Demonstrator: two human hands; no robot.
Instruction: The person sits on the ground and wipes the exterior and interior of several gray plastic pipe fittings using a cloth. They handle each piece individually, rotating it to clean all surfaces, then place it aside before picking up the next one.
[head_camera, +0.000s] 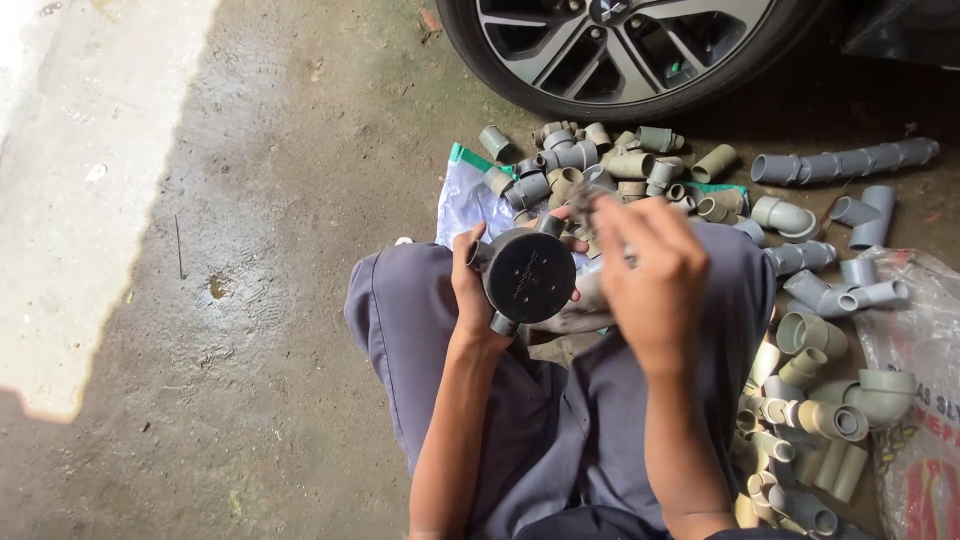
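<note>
Your left hand (472, 290) is wrapped round a dark round junction box (528, 276) w/ short stub outlets, fingers curled behind it, thumb on the near edge; the flat round lid faces up at you. It's held above your lap, between your knees, over grey trousers (560, 400).

Your right hand (650, 270) sits just right of the box, back of hand toward the camera, fingers bunched together and pinching a small grey fitting (585, 200) at the box's top right edge. Can't tell exactly how the fitting meets the box; the fingers hide that.

Past your hands, on the concrete floor (250, 250), a white plastic sack (465, 200) lies flat w/ a heap of grey PVC fittings (600, 160) on and round it: couplers, elbows, short sockets. More lie to your right, incl. a row of joined fittings (845, 162) and a pile of beige-grey sockets and elbows (810, 400) beside your right knee. A printed plastic bag (920, 400) is at the far right edge.

A car wheel (620, 50), alloy rim, stands at the top, just behind the heap. A pale slab (80, 200) runs along the left.
</note>
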